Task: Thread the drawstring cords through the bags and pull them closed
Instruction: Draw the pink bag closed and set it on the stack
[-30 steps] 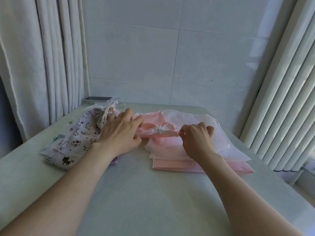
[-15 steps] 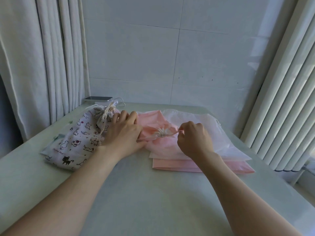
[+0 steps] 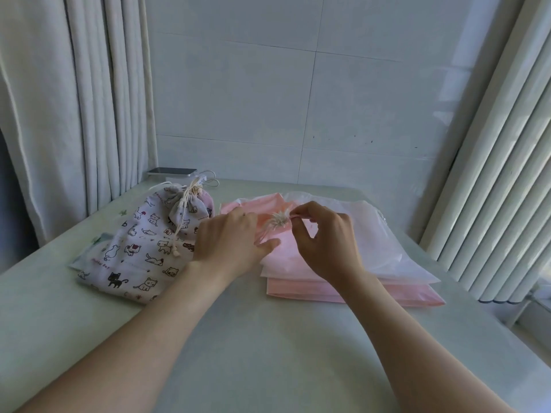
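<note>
Bag: a pink fabric drawstring bag (image 3: 268, 204) is laid mid-surface, its gathered mouth (image 3: 278, 221) between the hands.
Right grip: a thin pink drawstring cord (image 3: 291, 216) is pinched by the right hand (image 3: 325, 239), just right of the mouth.
Left grip: the bag is held down by the left hand (image 3: 229, 242); whether it pinches cannot be told.
Pull axis: left–right is judged best.

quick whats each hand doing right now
Left hand: rests on the pink fabric drawstring bag; grip cannot be told.
Right hand: pinches the bag's thin pink cord.
</note>
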Demonstrator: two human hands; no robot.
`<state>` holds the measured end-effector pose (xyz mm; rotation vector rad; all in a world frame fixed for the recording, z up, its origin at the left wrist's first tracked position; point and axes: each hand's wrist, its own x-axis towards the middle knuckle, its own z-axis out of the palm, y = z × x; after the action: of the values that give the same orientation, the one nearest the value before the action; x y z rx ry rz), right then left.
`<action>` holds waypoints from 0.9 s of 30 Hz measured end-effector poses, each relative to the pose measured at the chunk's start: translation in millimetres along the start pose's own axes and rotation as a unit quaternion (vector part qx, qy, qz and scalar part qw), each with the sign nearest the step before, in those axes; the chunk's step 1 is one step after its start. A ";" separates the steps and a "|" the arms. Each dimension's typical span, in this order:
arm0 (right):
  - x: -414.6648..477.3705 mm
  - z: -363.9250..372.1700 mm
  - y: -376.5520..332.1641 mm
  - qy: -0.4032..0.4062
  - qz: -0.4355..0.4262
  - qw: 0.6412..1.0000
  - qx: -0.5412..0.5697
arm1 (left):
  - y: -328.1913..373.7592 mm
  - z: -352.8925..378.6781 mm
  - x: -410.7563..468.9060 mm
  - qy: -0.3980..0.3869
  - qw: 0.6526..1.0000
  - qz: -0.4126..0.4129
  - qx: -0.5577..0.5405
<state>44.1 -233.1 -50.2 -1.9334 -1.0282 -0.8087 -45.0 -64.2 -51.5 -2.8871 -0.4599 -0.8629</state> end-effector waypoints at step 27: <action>-5.1 10.4 2.1 -0.247 0.156 0.956 0.010 | 0.4 -18.9 4.1 -0.041 0.998 -0.025 -0.028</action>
<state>45.3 -226.8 -60.1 -2.2624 -0.9636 -0.1324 -51.4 -66.8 -33.5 -2.9824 -0.5272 -0.7788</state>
